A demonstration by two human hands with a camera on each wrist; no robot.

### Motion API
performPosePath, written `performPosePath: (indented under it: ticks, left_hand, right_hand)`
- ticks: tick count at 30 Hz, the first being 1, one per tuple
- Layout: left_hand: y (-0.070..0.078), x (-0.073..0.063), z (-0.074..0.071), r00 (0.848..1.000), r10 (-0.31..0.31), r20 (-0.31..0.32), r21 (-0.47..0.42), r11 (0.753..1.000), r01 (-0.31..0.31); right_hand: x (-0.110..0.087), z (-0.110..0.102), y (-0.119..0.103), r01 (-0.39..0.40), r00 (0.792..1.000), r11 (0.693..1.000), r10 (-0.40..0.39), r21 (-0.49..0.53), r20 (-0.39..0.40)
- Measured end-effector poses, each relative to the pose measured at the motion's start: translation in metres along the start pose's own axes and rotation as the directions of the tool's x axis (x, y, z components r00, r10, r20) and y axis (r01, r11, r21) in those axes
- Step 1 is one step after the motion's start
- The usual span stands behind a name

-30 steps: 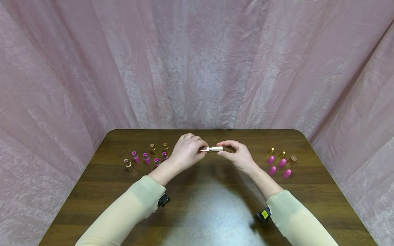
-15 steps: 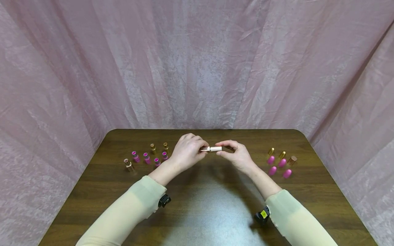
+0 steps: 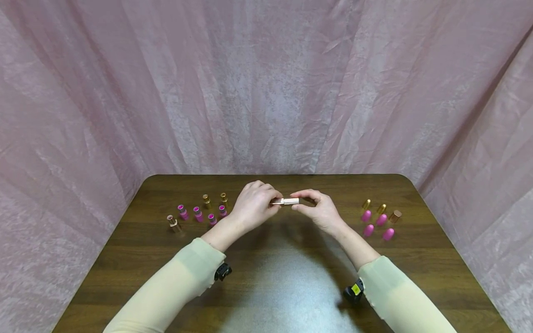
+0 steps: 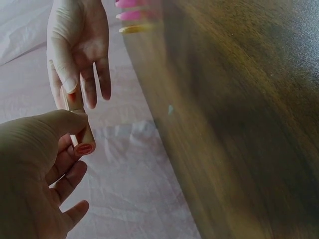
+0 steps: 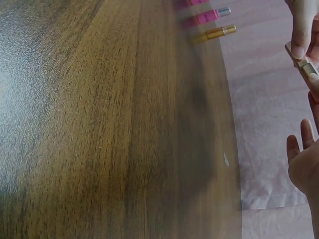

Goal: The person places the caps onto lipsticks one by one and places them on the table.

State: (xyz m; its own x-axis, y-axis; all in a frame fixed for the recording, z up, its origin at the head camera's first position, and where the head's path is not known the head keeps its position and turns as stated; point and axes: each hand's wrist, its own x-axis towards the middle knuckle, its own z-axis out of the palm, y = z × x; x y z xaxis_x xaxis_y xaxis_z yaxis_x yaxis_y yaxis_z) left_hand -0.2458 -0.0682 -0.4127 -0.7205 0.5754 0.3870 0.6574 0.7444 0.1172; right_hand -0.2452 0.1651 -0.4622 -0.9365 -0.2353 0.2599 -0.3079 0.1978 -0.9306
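Note:
Over the middle of the table, both hands hold a rose-gold lipstick sideways between them. My left hand (image 3: 256, 203) pinches its tube (image 3: 277, 201) between thumb and fingers. The thumb and fingertips of my right hand (image 3: 319, 210) grip the pale gold cap (image 3: 291, 201) at its far end. Tube and cap meet in one line, the cap seated over the tube's top. In the left wrist view the tube's round red-marked base (image 4: 85, 149) faces the camera, and the cap (image 4: 75, 102) runs up to the other hand's thumb.
Several uncapped pink lipstick tubes (image 3: 198, 214) stand at left, with gold tubes (image 3: 207, 201) and a rose-gold tube (image 3: 173, 223). At right stand several pink caps (image 3: 381, 219), gold caps (image 3: 366, 204) and a brownish cap (image 3: 395, 216). A pink curtain (image 3: 266, 92) hangs behind the wooden table (image 3: 266, 296).
My right hand has shifted slightly left with the cap, covering the silver collar that showed between cap and tube. The left hand stays nearly where it was.

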Motion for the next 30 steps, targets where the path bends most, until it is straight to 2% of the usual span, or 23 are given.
performPosePath:
  ticks: [7,14,18,22,25,30]
  left_hand:
    - [-0.001,0.000,-0.001,0.999,-0.009,0.036,-0.051,0.999,0.011]
    - [-0.004,0.001,-0.003,0.994,-0.003,0.108,-0.147,0.989,0.019]
    - [-0.006,0.001,-0.003,0.981,-0.031,0.190,-0.224,0.972,0.074]
    - [-0.007,0.001,-0.004,0.962,-0.058,0.267,-0.303,0.942,0.141]
    - [-0.008,0.001,-0.004,0.953,-0.060,0.296,-0.349,0.922,0.167]
    - [-0.008,0.001,-0.003,0.947,-0.077,0.312,-0.342,0.921,0.188]
  right_hand:
    - [0.000,0.000,0.000,0.010,1.000,1.000,-0.010,-0.027,0.003]
    - [0.000,-0.001,0.001,0.036,0.999,0.998,-0.035,-0.050,0.020]
    - [0.000,-0.001,0.001,0.059,0.998,0.996,-0.057,-0.061,0.031]
    - [-0.001,-0.001,0.001,0.076,0.996,0.996,-0.073,-0.056,0.041]
    - [-0.001,-0.001,-0.003,0.076,0.996,0.995,-0.073,-0.067,0.050]
    - [-0.009,0.001,-0.031,0.075,0.996,0.992,-0.069,-0.101,0.060]
